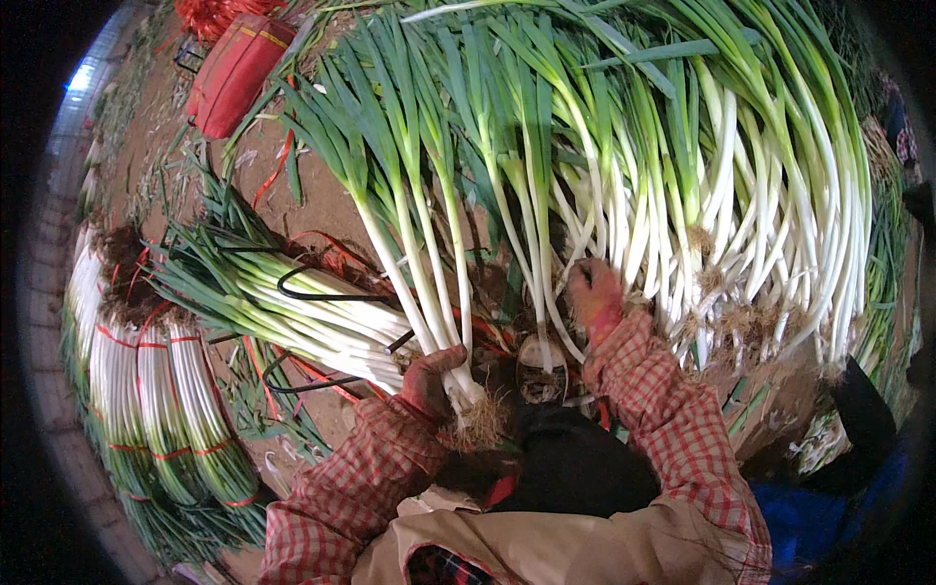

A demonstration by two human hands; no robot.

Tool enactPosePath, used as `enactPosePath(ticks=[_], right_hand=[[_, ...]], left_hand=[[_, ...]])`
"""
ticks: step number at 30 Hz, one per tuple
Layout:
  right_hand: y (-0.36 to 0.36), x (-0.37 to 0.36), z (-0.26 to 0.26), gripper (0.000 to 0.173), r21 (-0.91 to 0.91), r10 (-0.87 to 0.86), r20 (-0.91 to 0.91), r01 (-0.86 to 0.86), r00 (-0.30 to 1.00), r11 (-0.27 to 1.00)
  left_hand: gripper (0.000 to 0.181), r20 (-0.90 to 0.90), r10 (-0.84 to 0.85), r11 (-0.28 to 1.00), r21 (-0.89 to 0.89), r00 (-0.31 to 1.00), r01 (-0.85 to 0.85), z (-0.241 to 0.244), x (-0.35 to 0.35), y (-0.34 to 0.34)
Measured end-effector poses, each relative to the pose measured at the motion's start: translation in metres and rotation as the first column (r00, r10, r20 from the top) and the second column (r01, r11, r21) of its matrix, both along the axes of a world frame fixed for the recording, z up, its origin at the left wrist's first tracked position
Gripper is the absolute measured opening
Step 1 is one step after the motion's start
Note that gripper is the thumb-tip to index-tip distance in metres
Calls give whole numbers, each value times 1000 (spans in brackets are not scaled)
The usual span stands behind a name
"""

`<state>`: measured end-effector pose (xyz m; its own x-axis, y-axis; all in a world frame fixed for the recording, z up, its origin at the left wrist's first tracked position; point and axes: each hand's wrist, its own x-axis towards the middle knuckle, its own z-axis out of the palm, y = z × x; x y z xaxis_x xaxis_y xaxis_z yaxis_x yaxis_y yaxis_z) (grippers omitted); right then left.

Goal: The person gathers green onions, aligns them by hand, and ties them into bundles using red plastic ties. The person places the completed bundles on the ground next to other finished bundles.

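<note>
My left hand is closed around the white stems of several leeks or large green onions, just above their brown roots. Their green leaves fan upward. My right hand is at the left side of a large heap of loose stalks; its fingers are partly hidden, and whether they grip a stalk I cannot tell. Between my hands stand a few other stalks, their lower ends near a shoe. To the left, more stalks lie in a black metal rack.
Tied bundles of green onions with red bands lie at the far left. A red bag and red ties are at the upper left. Red strips and leaf scraps litter the dirt floor. Blue material is at the lower right.
</note>
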<state>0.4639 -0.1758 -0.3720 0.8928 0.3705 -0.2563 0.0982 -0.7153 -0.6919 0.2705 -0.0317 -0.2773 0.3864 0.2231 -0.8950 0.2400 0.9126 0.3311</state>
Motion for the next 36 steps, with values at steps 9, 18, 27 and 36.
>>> enactPosePath(ticks=[9,18,27,36], right_hand=[[-60,-55,-47,40,-113,282,-452,-368,846,923],[47,19,-31,41,-1,132,-237,-136,962,991],[53,57,-57,37,56,65,-564,-40,823,998],[81,64,-88,33,-118,134,-275,-172,952,978]], left_hand=[[22,-89,-88,993,-87,992,81,5,0,6],[23,-78,-57,996,-73,995,52,4,6,4],[23,-59,34,995,-92,998,-39,-6,4,-1],[23,-61,-74,977,-206,995,60,-9,-1,6]])
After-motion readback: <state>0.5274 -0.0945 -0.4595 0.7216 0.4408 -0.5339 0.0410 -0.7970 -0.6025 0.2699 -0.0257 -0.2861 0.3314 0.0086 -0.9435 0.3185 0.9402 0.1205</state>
